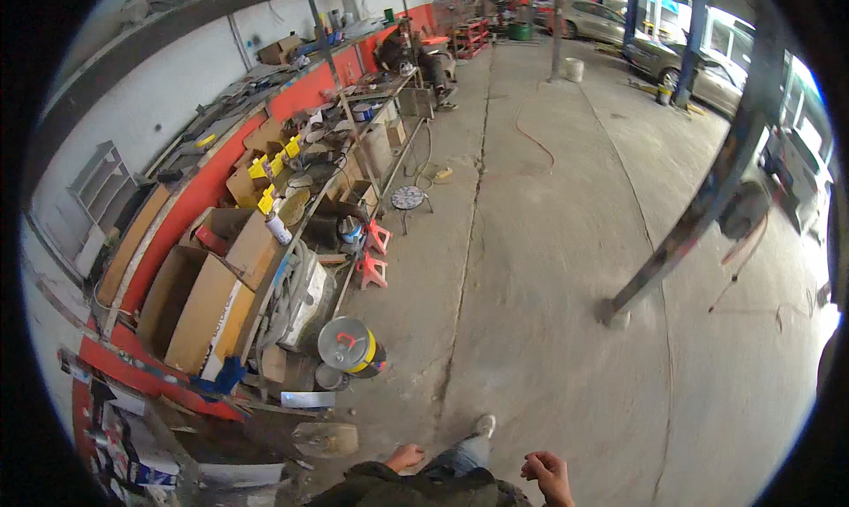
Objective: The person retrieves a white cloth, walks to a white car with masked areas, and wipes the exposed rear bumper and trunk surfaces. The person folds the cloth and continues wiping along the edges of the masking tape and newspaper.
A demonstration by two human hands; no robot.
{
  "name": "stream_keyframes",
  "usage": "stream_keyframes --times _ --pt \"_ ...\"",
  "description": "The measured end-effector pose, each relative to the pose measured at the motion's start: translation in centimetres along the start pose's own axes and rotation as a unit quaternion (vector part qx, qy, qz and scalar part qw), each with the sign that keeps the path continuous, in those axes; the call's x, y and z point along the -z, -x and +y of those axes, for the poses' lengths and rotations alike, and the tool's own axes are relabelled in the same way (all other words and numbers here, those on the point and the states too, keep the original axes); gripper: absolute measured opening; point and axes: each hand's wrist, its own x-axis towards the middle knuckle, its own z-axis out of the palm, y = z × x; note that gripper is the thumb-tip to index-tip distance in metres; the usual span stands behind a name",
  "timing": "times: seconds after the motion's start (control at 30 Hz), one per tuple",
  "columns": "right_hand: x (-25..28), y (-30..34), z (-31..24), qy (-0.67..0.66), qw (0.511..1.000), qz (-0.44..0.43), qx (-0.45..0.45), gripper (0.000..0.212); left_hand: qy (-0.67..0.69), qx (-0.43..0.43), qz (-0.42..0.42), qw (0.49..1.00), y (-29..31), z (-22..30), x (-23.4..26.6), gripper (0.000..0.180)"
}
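My left hand hangs low at my left side, fingers curled in, with no held thing showing. Above the concrete floor, to the right of my leg, my right hand is loosely closed and also looks bare. One light shoe is stepping forward between the hands. Closest to my left hand is a flat greyish pan-like piece on the floor. Beyond it stands a round drum with a grey lid, a red handle and a yellow band. Neither hand touches anything.
Cluttered shelving with cardboard boxes lines the left wall. Red jack stands and a small round stool stand beside it. A slanting metal post rises at right. Farther off are a hose, a white bucket and parked cars.
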Motion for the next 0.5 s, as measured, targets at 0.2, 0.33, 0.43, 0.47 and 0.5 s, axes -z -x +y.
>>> stream_keyframes --times 0.2,0.33,0.43,0.47,0.5 --pt "10.2 -19.3 -6.9 0.099 0.993 -0.005 0.057 0.037 0.065 -0.166 0.097 0.979 -5.8 22.4 14.5 0.041" --pt "12.0 -34.7 -8.6 0.311 0.948 -0.059 0.035 0.039 0.185 -0.125 0.194 0.955 -10.4 28.5 21.1 0.04" --pt "12.5 -45.1 -15.3 0.323 0.933 -0.156 0.011 0.039 0.152 -0.101 0.271 0.945 -14.8 33.2 24.3 0.04" --pt "13.1 -48.6 -18.1 0.341 0.922 -0.183 0.012 0.039 0.197 -0.047 0.283 0.938 -15.5 35.3 24.4 0.035" --pt "13.8 -52.1 -20.8 0.36 0.909 -0.21 0.015 0.039 0.243 0.001 0.291 0.925 -16.0 37.8 24.9 0.033"
